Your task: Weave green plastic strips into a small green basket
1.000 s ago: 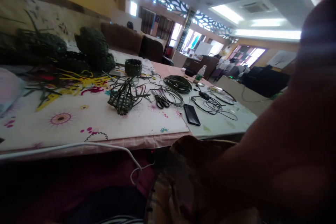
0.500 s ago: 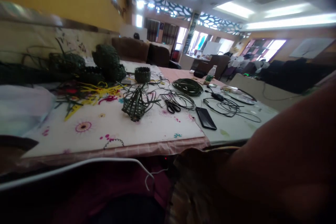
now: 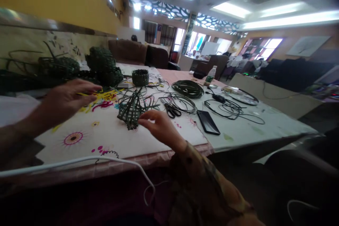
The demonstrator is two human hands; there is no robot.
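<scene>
My left hand (image 3: 69, 99) hovers over the left part of the table, fingers stretched forward and thumb apart, holding nothing. Beneath and beyond it lie yellow strips (image 3: 107, 95) and red strips (image 3: 103, 105). A partly woven dark green basket (image 3: 128, 112), its loose strips sticking up and outward, lies at the middle of the table. My right hand (image 3: 160, 127) is at its right lower side, thumb and forefinger slightly apart; whether the fingertips touch the basket is unclear. Just beyond the right hand rest black scissors (image 3: 172, 110).
A small finished-looking green woven basket (image 3: 140, 77) stands behind. Coiled green strip (image 3: 188, 89), a black phone (image 3: 208, 122), a plastic bottle (image 3: 210, 75) and tangled black cable (image 3: 227, 107) lie to the right. A white cord (image 3: 106, 159) crosses before the table edge.
My right arm, earlier blurred close to the camera, has come down so the hand is beside the basket. My left hand has come into view over the strips. The view has shifted slightly.
</scene>
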